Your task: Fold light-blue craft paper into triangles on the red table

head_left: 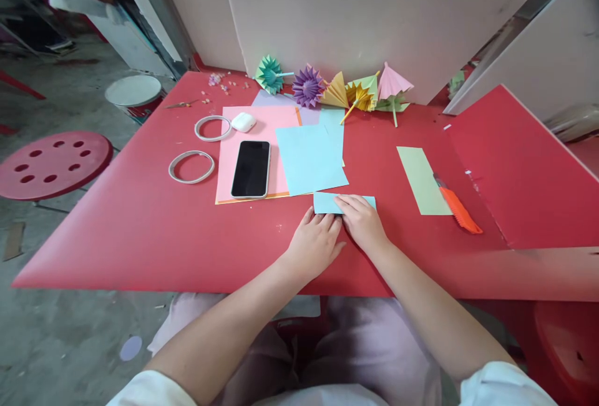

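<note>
A small light-blue paper strip (327,202) lies on the red table (140,225) in front of me. My left hand (314,244) rests with its fingers flat on the strip's lower left edge. My right hand (362,222) presses down on the strip's right part, fingers stretched along it. Both hands touch each other over the paper. Just beyond lies a larger light-blue sheet (311,159).
A black phone (251,169) lies on a pink sheet (271,125), with white earbuds case (243,122) and two tape rings (191,166) to the left. A green strip (423,180) and orange cutter (458,207) sit right. Several paper flowers and umbrellas (309,86) line the back. A red stool (51,163) stands left.
</note>
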`<state>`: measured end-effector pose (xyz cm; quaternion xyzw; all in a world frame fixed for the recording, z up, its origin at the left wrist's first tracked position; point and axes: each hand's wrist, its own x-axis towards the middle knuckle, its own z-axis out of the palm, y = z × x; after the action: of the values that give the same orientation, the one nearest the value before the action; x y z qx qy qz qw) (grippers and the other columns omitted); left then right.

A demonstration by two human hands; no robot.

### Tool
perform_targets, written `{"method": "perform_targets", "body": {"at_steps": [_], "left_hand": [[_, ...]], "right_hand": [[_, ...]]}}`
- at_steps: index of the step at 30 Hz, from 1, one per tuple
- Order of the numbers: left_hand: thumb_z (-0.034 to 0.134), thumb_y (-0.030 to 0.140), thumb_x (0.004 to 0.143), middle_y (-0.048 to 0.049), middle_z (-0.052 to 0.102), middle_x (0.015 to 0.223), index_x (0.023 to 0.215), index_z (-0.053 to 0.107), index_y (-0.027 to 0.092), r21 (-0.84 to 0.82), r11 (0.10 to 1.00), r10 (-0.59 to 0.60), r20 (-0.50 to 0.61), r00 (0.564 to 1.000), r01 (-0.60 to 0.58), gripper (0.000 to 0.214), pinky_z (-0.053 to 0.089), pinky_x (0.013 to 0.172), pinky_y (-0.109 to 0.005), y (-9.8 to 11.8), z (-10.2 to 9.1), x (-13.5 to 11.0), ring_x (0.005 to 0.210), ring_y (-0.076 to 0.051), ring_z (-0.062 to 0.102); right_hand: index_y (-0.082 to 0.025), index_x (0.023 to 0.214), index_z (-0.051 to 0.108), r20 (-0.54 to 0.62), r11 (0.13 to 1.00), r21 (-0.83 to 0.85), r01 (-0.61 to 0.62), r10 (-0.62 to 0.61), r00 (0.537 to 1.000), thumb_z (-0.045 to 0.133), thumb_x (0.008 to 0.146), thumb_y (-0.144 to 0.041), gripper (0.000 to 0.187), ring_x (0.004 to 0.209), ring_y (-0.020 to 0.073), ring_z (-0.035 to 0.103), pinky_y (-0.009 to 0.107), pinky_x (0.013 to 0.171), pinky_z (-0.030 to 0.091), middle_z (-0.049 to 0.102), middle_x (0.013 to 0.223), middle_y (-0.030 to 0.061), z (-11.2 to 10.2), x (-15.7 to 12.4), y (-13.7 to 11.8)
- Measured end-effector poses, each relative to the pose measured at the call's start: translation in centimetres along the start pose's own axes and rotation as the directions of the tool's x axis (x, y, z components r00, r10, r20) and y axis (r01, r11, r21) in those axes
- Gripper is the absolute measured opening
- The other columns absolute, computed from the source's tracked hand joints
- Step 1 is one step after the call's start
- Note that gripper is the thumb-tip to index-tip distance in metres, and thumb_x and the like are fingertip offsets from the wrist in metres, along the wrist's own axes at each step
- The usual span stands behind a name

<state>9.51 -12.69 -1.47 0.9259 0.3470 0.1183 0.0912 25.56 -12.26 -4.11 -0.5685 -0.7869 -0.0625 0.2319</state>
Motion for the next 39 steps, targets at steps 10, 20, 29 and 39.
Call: {"method": "perform_targets", "body": {"at_steps": [10, 20, 29, 39], "left_hand": [[0.047, 0.040, 0.086, -0.0121, 0.055, 0.116, 0.115, 0.048, 0.011, 0.020, 1.000, -0.012, -0.008, 1.000, 0.012, 0.041, 0.028, 0.102, -0.039, 0.47, -0.05, -0.13, 0.112, -0.024, 0.046], [0.049, 0.038, 0.085, -0.0132, 0.053, 0.120, 0.113, 0.048, 0.012, 0.025, 0.999, -0.025, -0.007, 1.000, 0.025, 0.039, 0.028, 0.101, -0.041, 0.54, -0.05, -0.13, 0.116, -0.026, 0.045], [0.047, 0.038, 0.086, -0.0122, 0.055, 0.116, 0.111, 0.050, 0.012, 0.008, 0.999, -0.036, 0.009, 0.999, 0.035, 0.037, 0.029, 0.101, -0.042, 0.54, -0.15, -0.14, 0.112, -0.025, 0.047], [0.049, 0.037, 0.084, -0.0108, 0.056, 0.114, 0.111, 0.051, 0.014, -0.024, 1.000, -0.006, 0.023, 1.000, 0.007, 0.036, 0.030, 0.101, -0.041, 0.17, -0.18, -0.21, 0.111, -0.024, 0.047]], "right_hand": [[-0.015, 0.100, 0.065, -0.020, 0.997, -0.063, 0.035, -0.036, 0.999, 0.046, 0.083, -0.010, 0.027, 0.094, 0.0194, 0.059, 0.032, 0.080, 0.050, 0.068, 0.100, 0.0077, -0.67, -0.22, 0.14], [-0.018, 0.102, 0.065, 0.021, 1.000, -0.027, -0.002, 0.003, 1.000, 0.042, 0.086, -0.012, 0.029, 0.103, 0.0211, 0.058, 0.035, 0.083, 0.052, 0.066, 0.104, 0.0084, -0.47, -0.36, 0.04], [-0.013, 0.106, 0.063, 0.049, 0.999, -0.043, 0.029, -0.027, 0.998, 0.041, 0.086, -0.013, 0.030, 0.109, 0.0217, 0.056, 0.035, 0.089, 0.051, 0.061, 0.116, 0.0110, -0.48, -0.63, 0.24], [-0.013, 0.109, 0.060, 0.087, 1.000, -0.004, 0.003, -0.003, 0.996, 0.041, 0.083, -0.012, 0.032, 0.112, 0.0220, 0.053, 0.038, 0.094, 0.046, 0.060, 0.119, 0.0103, -0.83, -0.54, -0.01]]}}
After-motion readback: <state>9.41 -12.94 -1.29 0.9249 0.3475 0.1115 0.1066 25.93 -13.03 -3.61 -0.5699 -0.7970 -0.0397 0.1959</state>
